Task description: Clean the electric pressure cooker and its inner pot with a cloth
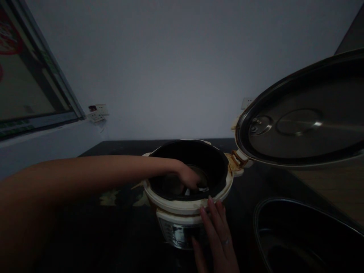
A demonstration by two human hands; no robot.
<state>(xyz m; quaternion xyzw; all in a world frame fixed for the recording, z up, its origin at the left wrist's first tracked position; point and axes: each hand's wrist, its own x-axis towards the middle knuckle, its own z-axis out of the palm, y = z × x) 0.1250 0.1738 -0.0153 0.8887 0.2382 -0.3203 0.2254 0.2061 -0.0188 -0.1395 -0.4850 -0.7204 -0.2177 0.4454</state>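
"While a white cooker (173, 219) stands on a dark counter (250, 189), its lid (301, 140) raised, what goes on inside?"

"A person's left hand (190, 178) reaches down into the black interior (213, 167), the forearm crossing the rim (170, 204) from the left. Its fingers curl around a white piece (203, 189); whether that is cloth or paper, I cannot tell."

"And the right hand (217, 235)?"

"It rests at the cooker's front, fingers extended, tips against the rim. A ring (225, 241) shows on one finger. Just left of the hand, a glossy panel (182, 233) faces the viewer, partly in shadow."

"What surrounds the cooker?"

"To its right, the lid leans out on a brown-stained hinge (237, 161), metal underside showing. Below the lid, at the lower right corner, a black pot (270, 212) sits apart from the cooker, cut off by the frame edge."

"And beyond?"

"A pale wall (170, 76) rises behind the counter, with one socket (247, 102) just left of the lid and more sockets (101, 109) farther left, beside a window (31, 83). Red decoration (10, 36) stands out there in the dim light."
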